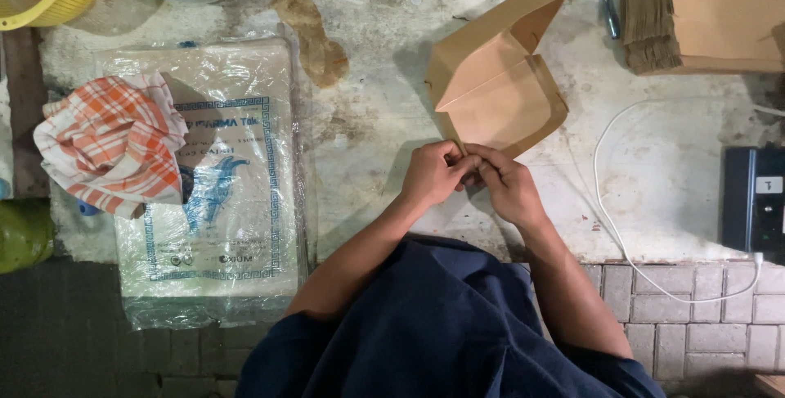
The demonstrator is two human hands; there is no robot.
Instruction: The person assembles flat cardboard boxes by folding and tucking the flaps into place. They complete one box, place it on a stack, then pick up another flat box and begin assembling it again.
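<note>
Folding step: left hand [432,173] and right hand [505,185] together pinch the near corner of a brown paper box [499,87], standing half-formed on the stained worktop [368,120]. Judged next need: a firm crease. Flat box stack [703,13] lies far right.

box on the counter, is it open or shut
Open: the box has its lid flap standing up, showing the bare inside. Both hands, left and right, pinch its near corner.
</note>
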